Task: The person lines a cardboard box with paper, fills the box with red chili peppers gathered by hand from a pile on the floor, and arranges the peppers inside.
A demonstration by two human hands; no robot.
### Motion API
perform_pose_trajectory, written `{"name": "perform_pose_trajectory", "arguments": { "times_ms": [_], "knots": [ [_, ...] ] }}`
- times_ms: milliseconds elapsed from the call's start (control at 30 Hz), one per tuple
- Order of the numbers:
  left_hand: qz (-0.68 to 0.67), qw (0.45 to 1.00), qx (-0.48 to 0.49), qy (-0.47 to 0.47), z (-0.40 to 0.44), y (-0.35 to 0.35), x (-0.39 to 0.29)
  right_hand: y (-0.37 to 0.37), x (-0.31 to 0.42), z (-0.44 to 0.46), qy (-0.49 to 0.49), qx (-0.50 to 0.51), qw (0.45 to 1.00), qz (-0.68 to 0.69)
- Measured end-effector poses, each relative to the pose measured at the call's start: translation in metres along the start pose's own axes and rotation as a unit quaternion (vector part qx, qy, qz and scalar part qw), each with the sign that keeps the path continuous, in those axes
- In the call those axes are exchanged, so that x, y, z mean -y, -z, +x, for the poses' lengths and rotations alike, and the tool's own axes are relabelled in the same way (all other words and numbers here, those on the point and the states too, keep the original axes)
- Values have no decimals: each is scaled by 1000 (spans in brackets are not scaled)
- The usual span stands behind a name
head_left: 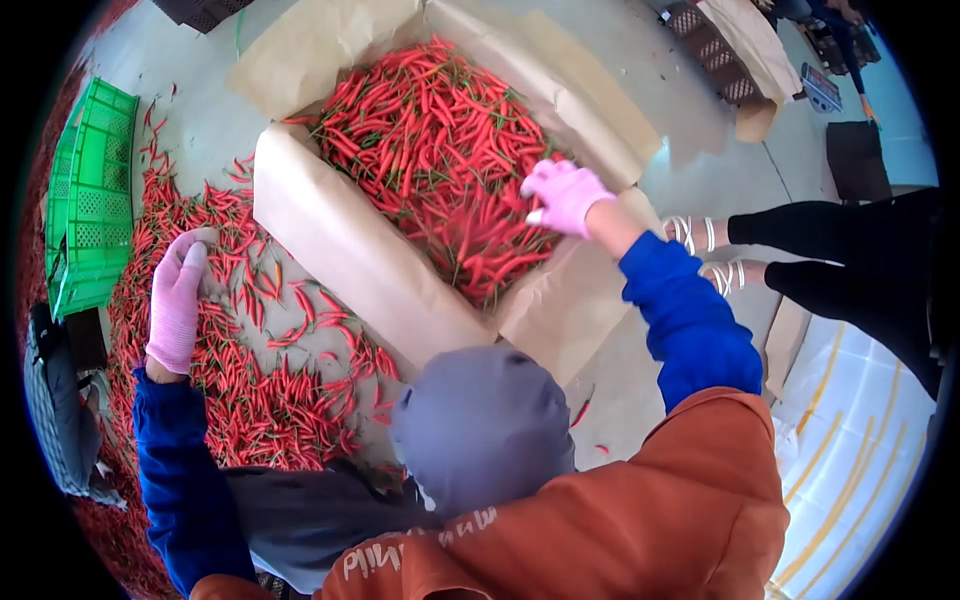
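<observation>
Over the right side of the box (340, 240), right hand (568, 197) hangs above red chilies (430, 125), fingers half-curled and loosely apart, nothing seen between them. Left of the box, left hand (180, 298) is over loose chilies (275, 415) on the floor; its fingers sit narrow, close together, and I cannot tell if they pinch one.

Main risk, I'd judge: spillage. The box's fill comes close up to its paper sides, so a sleeve (685, 315) catching the near-side flap (575, 300) could fold it and tip chilies out. Loose ones left of the box could get crushed by a shifted knee or shoe; a hard grab could snap stems.

Just right of the box stand another person's legs (830, 232), strapped sandals near the paper, so one step could nudge it. They block that side. Near side of the box: a grey dome of cloth (485, 430) (knee or cap, can't say) crowds the edge. Left of the box, past the floor heap, a green crate (92, 195) limits how far the left arm can swing. Well off beyond the box's upper right: brown crate (705, 50), scale (821, 88). Lower right of it, white sheeting (855, 450) with yellow strips.
</observation>
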State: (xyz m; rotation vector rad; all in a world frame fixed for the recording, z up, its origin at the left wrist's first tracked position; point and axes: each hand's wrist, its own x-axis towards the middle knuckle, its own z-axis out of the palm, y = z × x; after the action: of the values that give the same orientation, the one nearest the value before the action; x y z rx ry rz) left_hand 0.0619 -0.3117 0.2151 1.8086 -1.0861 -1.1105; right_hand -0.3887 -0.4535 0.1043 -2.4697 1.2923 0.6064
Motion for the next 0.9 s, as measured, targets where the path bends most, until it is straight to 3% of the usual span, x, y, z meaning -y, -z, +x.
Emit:
{"name": "perform_pose_trajectory", "arguments": {
  "times_ms": [100, 200, 233, 267, 367, 433, 533, 633, 667, 733, 800, 900],
  "knots": [
    [5, 1000, -3, 6, -4, 8, 0, -3, -23, 7, -61, 39, 997, -28],
    [-2, 1000, -5, 11, -8, 17, 5, 42, 20, 1, -143, 170, 967, -126],
    [-12, 1000, -4, 11, -9, 16, 7, 34, 28, -3, -108, 49, 986, -118],
    [-23, 1000, -4, 5, -9, 16, 8, 28, 40, -1, -105, 65, 981, -146],
    [-3, 1000, 4, -1, -13, 22, 4, 1, 33, -8, -102, 127, 986, -32],
    [31, 999, 13, 15, -20, 33, 2, 0, 21, -18, -96, 144, 984, -37],
    [47, 995, 37, 75, -51, 57, 9, 10, 30, -11, -75, 92, 990, -78],
    [-99, 983, 95, 122, -64, 62, 20, 24, 54, -25, -95, -26, 994, -42],
    [-178, 972, 80, 130, -59, 70, 28, 28, 63, -32, -89, -59, 994, -9],
    [-177, 981, 20, 74, -53, 93, 10, 35, 83, -38, -77, -87, 993, 16],
    [-113, 991, -58, 26, -34, 150, -16, 40, 85, -48, -68, -88, 993, 35],
    [40, 980, -196, 13, 17, 288, -66, 49, 94, -64, -68, -94, 992, 57]
  ]
}}
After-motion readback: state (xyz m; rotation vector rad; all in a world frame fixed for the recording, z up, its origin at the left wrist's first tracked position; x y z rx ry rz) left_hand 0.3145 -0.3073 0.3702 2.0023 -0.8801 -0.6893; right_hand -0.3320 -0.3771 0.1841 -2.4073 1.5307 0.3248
